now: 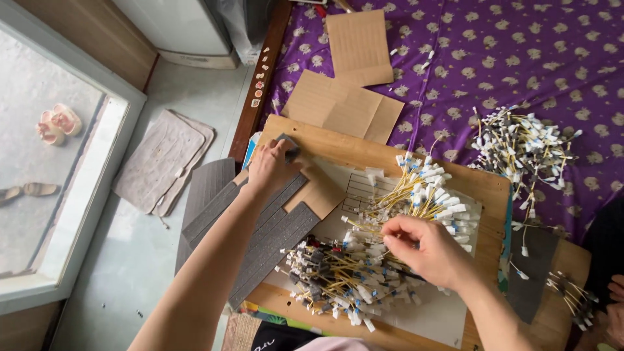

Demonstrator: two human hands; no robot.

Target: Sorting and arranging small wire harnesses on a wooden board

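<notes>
On the wooden board [484, 188], which lies over a bed covered in a purple patterned sheet [520, 58], sits a heap of short yellow wire pieces [364, 260] with white and blue ends. Over the right part of that heap, the right hand [426, 250] is curled, its fingertips [390, 242] pinched narrowly among the wires; whether it grips one cannot be told. Toward the board's far left corner, the left hand [270, 170] is closed on a small dark grey pad [288, 146], thumb and fingers wrapped around it. Just beneath that hand and running off the board's left edge lie several long dark grey foam strips [260, 227], stacked at a slant. Between the strips and the wire heap rests a brown cardboard piece [322, 192] on a white sheet of paper [429, 315].

Beyond the board's far edge, on the sheet, lie two more cardboard sheets [348, 97]. Off its right corner a second loose pile of wires [520, 146] is spread on the sheet, well apart from the hands. Left of the board, down on the floor, a pale mat [162, 159] lies near a doorway.
</notes>
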